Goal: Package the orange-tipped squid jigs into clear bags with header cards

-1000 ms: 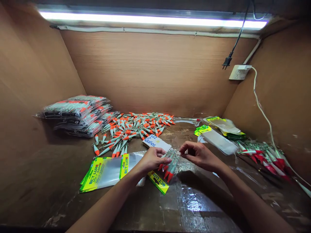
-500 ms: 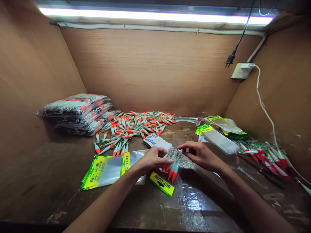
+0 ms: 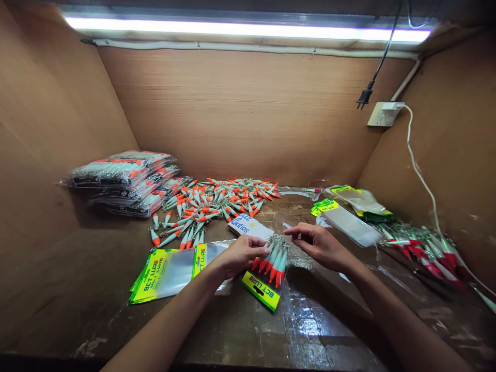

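Note:
My left hand (image 3: 241, 254) is closed on the side of a clear bag with a yellow BCT LURE header (image 3: 262, 290), and several orange-tipped lures (image 3: 272, 259) lie inside it. My right hand (image 3: 318, 245) pinches the bag's open top edge, fingers curled. The bag rests on the table (image 3: 271, 330) in front of me. Just left of it lies a stack of empty yellow-header bags (image 3: 170, 271).
A heap of loose orange-and-white lures (image 3: 217, 202) lies further back, with a white card (image 3: 248, 227) beside it. Packed bags (image 3: 124, 181) are stacked at the left. More bags (image 3: 349, 217) and red-tipped lures (image 3: 418, 250) lie at the right. A socket (image 3: 382, 113) and cable hang on the right wall.
The lures have slid deeper into the bag, which now lies flatter and lower on the table. Both hands stay at its top.

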`<state>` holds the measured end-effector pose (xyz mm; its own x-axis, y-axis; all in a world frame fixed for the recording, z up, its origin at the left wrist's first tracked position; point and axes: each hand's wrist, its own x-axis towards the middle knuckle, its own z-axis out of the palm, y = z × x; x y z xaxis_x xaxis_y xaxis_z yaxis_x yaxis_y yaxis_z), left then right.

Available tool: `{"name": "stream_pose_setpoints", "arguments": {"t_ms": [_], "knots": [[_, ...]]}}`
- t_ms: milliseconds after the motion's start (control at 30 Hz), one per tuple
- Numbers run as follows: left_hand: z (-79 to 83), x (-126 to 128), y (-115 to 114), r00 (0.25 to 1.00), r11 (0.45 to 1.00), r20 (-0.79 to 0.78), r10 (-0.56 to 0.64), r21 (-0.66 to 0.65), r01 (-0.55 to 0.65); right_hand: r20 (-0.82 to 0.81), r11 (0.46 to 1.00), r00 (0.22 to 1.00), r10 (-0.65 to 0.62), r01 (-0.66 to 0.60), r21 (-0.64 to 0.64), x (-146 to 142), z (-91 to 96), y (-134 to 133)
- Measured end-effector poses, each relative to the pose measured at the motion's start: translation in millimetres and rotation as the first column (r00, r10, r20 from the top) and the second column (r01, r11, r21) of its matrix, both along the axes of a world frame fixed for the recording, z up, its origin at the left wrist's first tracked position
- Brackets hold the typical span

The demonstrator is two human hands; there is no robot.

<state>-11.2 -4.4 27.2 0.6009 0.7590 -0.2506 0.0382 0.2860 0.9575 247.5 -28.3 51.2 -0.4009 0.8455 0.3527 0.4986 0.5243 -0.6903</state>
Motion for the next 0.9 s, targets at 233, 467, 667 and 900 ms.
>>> {"name": "stream_pose_setpoints", "arguments": {"t_ms": [233,467,667,900], "knots": [[-5.9,2.3,2.4,0.996,0.989,-0.031,0.081,0.128,-0.077,0.041,1.000,0.999,0.009,-0.009,-0.005,0.8,-3.7,1.8],[-3.1,3.2,0.7,0.996,0.988,0.020,0.091,0.120,-0.093,0.060,0.999,0.998,0.018,-0.020,0.032,0.9,-2.7,1.7],[-4.7,0.3,0.2,0.999,0.997,-0.048,-0.011,0.073,0.014,0.076,0.999,0.997,0.028,-0.031,0.034,2.5,-5.5,4.0],[-2.1,-0.6,-1.4,0.999,0.999,-0.020,-0.047,0.026,0.048,0.075,0.999,0.996,0.044,-0.046,0.022,3.5,-8.8,5.8]]}}
